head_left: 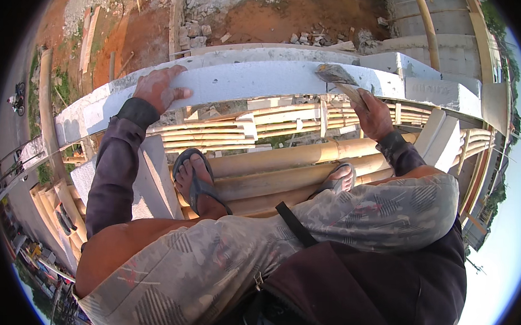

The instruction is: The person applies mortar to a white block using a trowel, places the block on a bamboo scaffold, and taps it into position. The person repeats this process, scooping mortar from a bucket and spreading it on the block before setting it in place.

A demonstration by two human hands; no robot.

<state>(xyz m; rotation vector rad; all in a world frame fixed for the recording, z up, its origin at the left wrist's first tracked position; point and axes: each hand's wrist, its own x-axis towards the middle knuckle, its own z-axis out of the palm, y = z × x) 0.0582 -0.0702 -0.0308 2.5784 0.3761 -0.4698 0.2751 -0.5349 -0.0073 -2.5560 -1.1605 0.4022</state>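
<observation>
Roughly between hands [158,90] [375,117], white block [251,81]

Two hands at a row of white blocks [251,80], one with a trowel [336,74].
In the head view the left hand's grip [159,90] rests spread on the blocks toward the left; the right hand's grip [375,115] wraps the trowel's handle, its grey, stained blade over their top face. Sandalled feet [200,168] stand on bamboo poles [260,161] below.
</observation>
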